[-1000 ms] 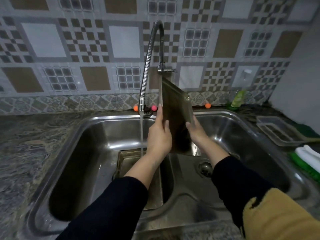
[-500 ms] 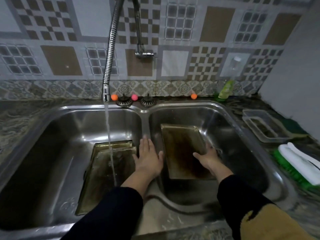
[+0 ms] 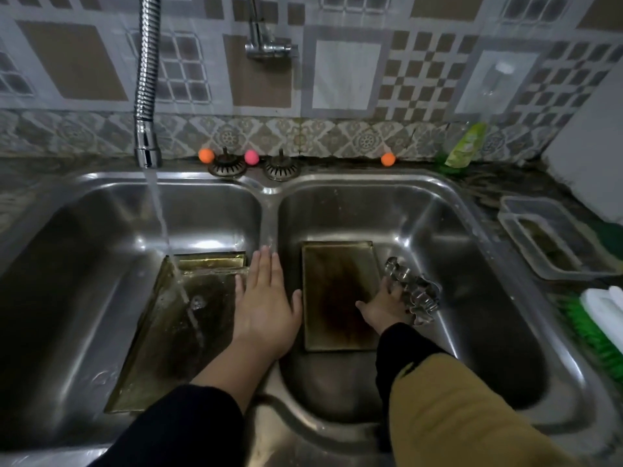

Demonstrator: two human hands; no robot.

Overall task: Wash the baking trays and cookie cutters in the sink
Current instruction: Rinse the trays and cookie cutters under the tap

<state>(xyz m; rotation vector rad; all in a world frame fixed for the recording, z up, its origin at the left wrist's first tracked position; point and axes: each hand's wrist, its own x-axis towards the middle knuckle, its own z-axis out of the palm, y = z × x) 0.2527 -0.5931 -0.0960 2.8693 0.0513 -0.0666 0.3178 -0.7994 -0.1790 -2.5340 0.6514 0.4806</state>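
Steel double sink fills the view, tap running into its left basin onto one tray. Left hand lies flat on the divider, fingers released, as before. Second tray lies in the right basin; the right hand has left its edge and now grasps cookie cutters beside it.

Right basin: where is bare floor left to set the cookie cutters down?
Free: the right basin floor right of the cookie cutters to the wall, and in front of the baking tray. Crowded: the tray's right edge, where the right hand meets the cutters.
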